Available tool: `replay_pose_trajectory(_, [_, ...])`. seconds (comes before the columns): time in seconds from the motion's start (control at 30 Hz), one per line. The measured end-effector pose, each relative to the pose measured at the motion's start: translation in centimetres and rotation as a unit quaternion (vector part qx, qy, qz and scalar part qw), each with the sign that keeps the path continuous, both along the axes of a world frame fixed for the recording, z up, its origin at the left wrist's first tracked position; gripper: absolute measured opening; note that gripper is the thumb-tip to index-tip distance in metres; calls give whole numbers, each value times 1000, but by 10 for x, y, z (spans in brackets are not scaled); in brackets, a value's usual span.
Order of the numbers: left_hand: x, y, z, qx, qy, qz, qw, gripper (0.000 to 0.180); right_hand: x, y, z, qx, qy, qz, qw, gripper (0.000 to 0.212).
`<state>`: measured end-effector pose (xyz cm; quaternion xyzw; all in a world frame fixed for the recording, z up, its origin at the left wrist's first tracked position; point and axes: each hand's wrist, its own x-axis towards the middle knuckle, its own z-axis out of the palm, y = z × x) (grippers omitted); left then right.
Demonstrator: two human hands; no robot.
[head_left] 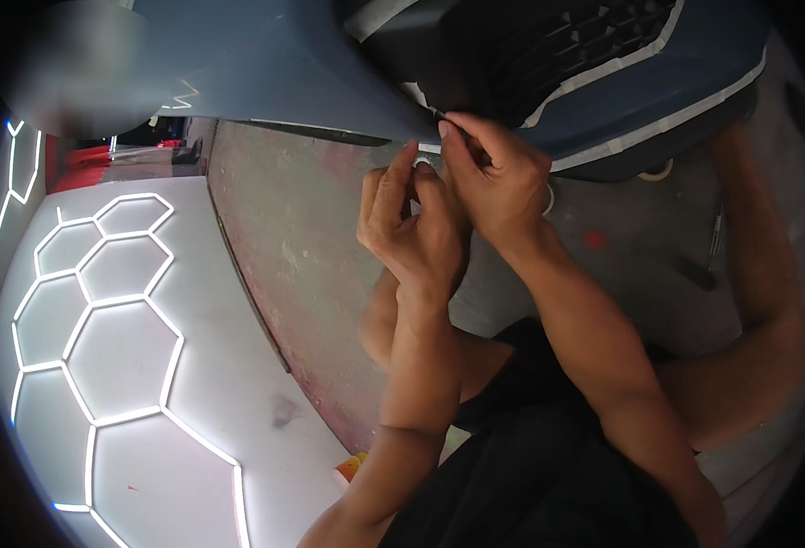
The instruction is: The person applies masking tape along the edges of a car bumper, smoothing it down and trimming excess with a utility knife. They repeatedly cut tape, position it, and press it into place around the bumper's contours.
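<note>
Both hands are raised at the lower edge of a blue-grey car bumper (594, 119). My right hand (503, 178) is closed in a pinch at the bumper's edge, thumb and forefinger touching the dark seam. Whatever it pinches is too small to make out. Just left of it and slightly lower, my left hand (412, 210) has its fingers curled and closed; a small pale bit shows by the fingertips, too small to name. Strips of pale masking tape (635, 137) run along the bumper's lower edge and round the black honeycomb grille (585, 46).
A glossy white wall panel (302, 402) at the left mirrors hexagonal lights. Below the bumper, a tape roll (658, 171) and a thin tool (716, 233) lie on the worn grey floor (284, 219). My bent bare legs flank my arms.
</note>
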<state>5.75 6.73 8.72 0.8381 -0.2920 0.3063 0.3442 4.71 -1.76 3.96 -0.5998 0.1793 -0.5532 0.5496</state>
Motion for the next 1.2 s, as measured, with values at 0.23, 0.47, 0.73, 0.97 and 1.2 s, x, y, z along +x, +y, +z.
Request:
replay_pose_trajectory(0.23, [6,10,0,-22,5,-3,1000,25,16,6,-4,-61,61,-63,994,7])
replay_pose_trajectory(0.47, [3,13,6,-39,39,-5,998,23,26,13,-4,-44,43,-103,993,5])
replay_pose_trajectory(0.73, [-1,6,16,-7,45,-34,998,23,33,17,-10,-67,37,-128,989,7])
replay_pose_trajectory(0.97, [-3,-5,15,37,45,-32,998,26,28,10,-10,-106,-4,-128,986,7])
replay_pose_trajectory(1.2, [-3,-13,7,0,33,22,999,19,24,12,-10,-90,13,-88,992,8])
